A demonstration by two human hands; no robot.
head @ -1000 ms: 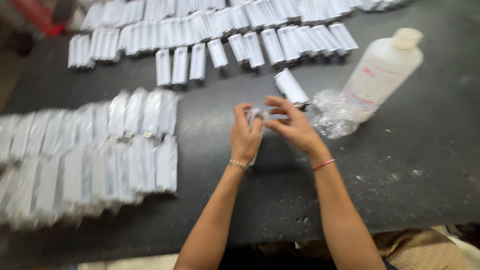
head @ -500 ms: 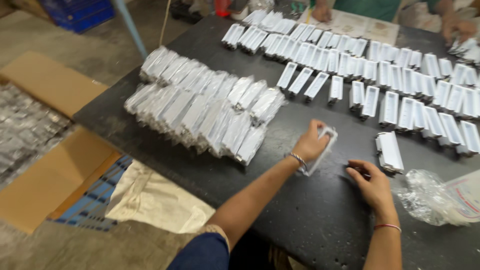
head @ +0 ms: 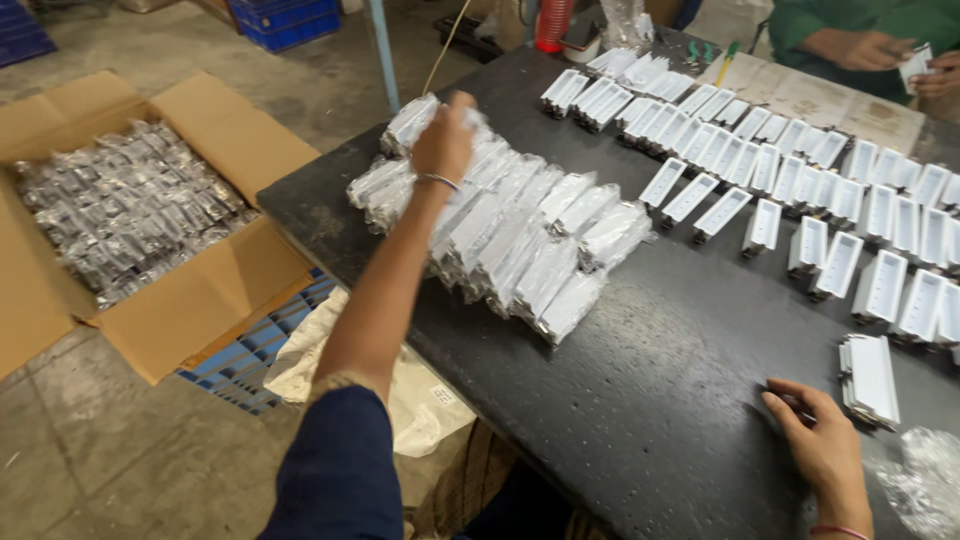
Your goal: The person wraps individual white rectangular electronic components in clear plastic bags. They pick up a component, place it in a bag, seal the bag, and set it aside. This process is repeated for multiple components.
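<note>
Head view: the left hand (head: 445,140) is stretched to the upper middle of the frame, closed around a clear-bagged white piece at the far end of the pile of bagged white pieces (head: 510,225); the piece itself is mostly hidden by the fingers. The right hand (head: 822,445) rests at the lower right on the black table (head: 650,400), fingers spread flat and holding nothing, just beside a short stack of unbagged white pieces (head: 868,380). Crumpled clear plastic (head: 920,480) lies at the lower right edge. Judged progress: a sizeable bagged pile stands done at centre, while many rows of unbagged white trays (head: 800,190) across the upper right remain to be wrapped. An open cardboard box (head: 120,210) on the floor at left holds bagged items. Another person's hands (head: 880,50) work at the upper right corner.
</note>
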